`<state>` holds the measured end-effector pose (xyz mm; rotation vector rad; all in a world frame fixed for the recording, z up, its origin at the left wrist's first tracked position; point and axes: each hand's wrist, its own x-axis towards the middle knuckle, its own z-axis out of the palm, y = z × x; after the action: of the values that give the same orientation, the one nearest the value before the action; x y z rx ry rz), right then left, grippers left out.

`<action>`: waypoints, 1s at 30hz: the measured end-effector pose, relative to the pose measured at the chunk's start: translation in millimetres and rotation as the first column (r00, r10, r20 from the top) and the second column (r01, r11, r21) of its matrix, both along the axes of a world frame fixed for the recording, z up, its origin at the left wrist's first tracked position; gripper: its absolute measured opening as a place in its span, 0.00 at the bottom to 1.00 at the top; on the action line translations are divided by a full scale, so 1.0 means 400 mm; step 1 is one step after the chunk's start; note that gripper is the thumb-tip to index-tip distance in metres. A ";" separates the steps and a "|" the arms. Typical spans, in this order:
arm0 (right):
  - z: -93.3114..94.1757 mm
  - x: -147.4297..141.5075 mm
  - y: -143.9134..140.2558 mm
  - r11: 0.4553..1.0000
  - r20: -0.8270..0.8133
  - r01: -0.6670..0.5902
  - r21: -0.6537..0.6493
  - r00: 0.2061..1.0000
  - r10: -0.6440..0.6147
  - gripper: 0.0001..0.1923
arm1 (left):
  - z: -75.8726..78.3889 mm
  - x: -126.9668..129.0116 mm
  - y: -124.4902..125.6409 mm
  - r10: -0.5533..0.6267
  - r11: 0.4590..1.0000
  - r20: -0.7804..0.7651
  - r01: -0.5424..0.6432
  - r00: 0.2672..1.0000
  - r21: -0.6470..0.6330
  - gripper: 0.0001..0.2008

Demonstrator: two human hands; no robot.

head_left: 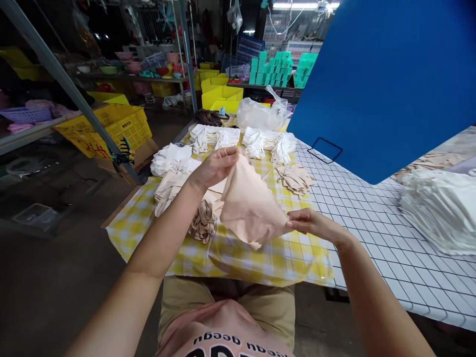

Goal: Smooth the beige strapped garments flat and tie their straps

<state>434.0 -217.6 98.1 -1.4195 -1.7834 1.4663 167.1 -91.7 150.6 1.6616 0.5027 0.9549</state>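
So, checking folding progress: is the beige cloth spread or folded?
Spread: the beige cloth hangs open between left hand and right hand, above the table.

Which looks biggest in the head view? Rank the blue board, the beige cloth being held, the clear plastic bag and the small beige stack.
1. blue board, though nearest the camera
2. beige cloth
3. clear plastic bag, farther off, so unsure
4. small beige stack

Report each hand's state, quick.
Left hand: closed on the top of the beige cloth piece.
Right hand: pinching its lower corner.
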 end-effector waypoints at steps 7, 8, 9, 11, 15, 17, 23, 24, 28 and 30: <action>0.066 0.068 -0.043 0.980 -0.154 0.081 0.182 0.987 -0.053 0.15 | -0.015 -0.014 0.023 -0.092 0.966 0.295 0.157 0.951 -0.206 0.13; 0.079 0.072 -0.050 0.967 -0.213 0.118 0.226 0.975 -0.069 0.15 | -0.017 -0.013 0.027 -0.080 0.960 0.331 0.162 0.940 -0.229 0.11; 0.091 0.074 -0.056 0.950 -0.271 0.161 0.269 0.959 -0.086 0.15 | -0.019 -0.012 0.029 -0.061 0.955 0.361 0.159 0.930 -0.249 0.10; 0.113 0.075 -0.067 0.909 -0.354 0.243 0.338 0.928 -0.117 0.14 | -0.023 -0.010 0.032 -0.023 0.945 0.389 0.147 0.921 -0.292 0.08; 0.135 0.074 -0.076 0.878 -0.410 0.295 0.377 0.903 -0.127 0.13 | -0.037 -0.003 0.033 -0.018 0.928 0.379 0.156 0.925 -0.338 0.07; 0.134 0.075 -0.076 0.887 -0.416 0.325 0.328 0.893 -0.174 0.16 | -0.045 0.000 0.032 -0.029 0.925 0.385 0.171 0.923 -0.341 0.08; 0.134 0.088 -0.068 0.845 -0.281 0.467 0.260 0.874 -0.397 0.21 | -0.049 -0.014 0.023 -0.039 0.926 0.408 0.187 0.912 -0.328 0.08; 0.135 0.094 -0.064 0.834 -0.255 0.468 0.292 0.878 -0.404 0.20 | -0.046 -0.019 0.020 -0.043 0.930 0.405 0.185 0.913 -0.318 0.08; 0.131 0.113 -0.028 0.787 -0.051 0.424 0.448 0.891 -0.451 0.17 | -0.029 -0.027 0.005 -0.116 0.953 0.389 0.213 0.914 -0.216 0.12; 0.124 0.097 -0.003 0.769 0.090 0.393 0.505 0.862 -0.499 0.18 | -0.024 -0.013 -0.005 -0.178 0.963 0.316 0.232 0.932 -0.140 0.13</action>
<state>472.9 -218.8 147.7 -1.6287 -1.6086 0.5887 162.0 -93.7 141.1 1.3498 0.1949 0.9571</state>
